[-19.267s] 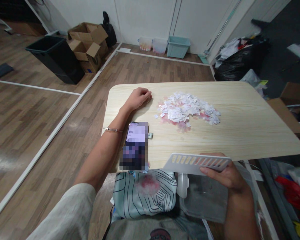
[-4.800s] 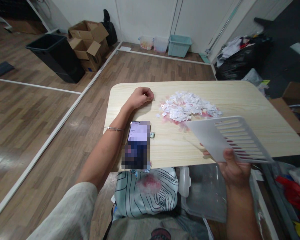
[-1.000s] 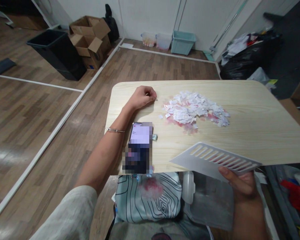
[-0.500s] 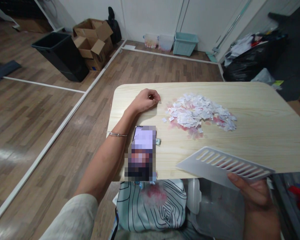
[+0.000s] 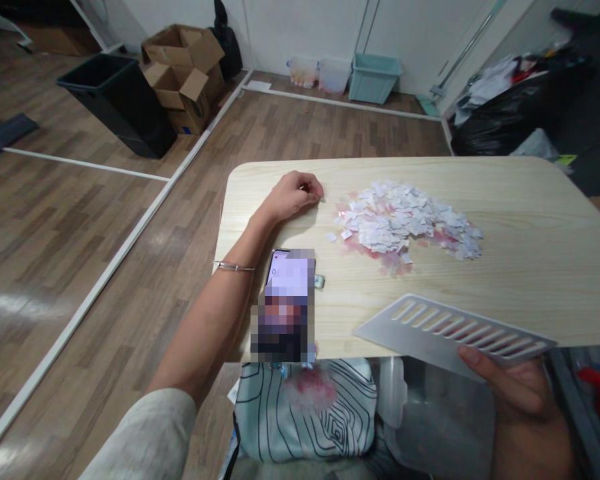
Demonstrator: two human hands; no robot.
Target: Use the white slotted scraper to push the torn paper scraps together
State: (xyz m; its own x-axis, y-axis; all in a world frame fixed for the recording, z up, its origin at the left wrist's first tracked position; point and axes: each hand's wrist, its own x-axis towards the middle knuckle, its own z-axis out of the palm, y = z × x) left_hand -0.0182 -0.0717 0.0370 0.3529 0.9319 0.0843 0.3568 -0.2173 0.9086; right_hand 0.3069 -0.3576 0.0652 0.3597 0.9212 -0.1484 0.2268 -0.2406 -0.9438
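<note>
My left hand (image 5: 296, 193) rests on the tabletop near its far left corner, fingers curled together; whatever sits at the fingertips is too small to make out. To its right lies a spread heap of small white paper pieces (image 5: 390, 217), mixed with pinkish translucent bits. With the thumb on top, my right hand (image 5: 517, 387) grips a white slotted plastic plate (image 5: 420, 337) at the table's near edge. A phone (image 5: 290, 280) lies beside my left forearm, its screen partly pixelated.
The light wood table (image 5: 540, 267) has rounded far corners. Below its near edge are a patterned teal cloth bag (image 5: 260, 420) and a translucent plastic container (image 5: 440, 427). A black bin (image 5: 125, 107), cardboard boxes (image 5: 180, 83) and a teal tub (image 5: 375, 80) stand on the floor beyond.
The view has shifted slightly, so the table's contents appear a little further right. Both hands keep nearly the same places, and the right still holds the slotted plate.
</note>
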